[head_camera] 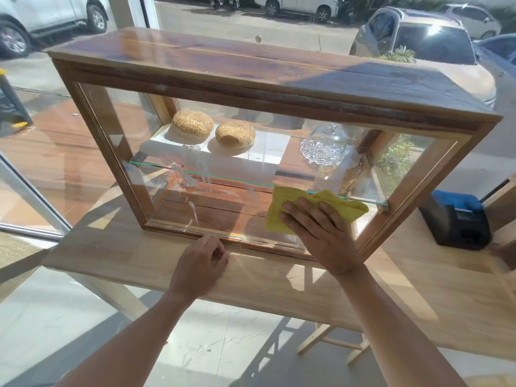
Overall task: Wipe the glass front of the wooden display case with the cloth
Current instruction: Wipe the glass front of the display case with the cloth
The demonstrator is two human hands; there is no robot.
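The wooden display case stands on a light wooden table, its glass front facing me. White streaks of cleaner run down the left-middle of the glass. My right hand presses a yellow cloth flat against the lower right part of the glass, fingers spread over it. My left hand rests on the table against the case's bottom frame, fingers curled, holding nothing I can see.
Inside the case, two sesame buns sit on a white board above a glass shelf, beside a glass dome dish. A black and blue device stands on the table to the right. Windows and parked cars lie behind.
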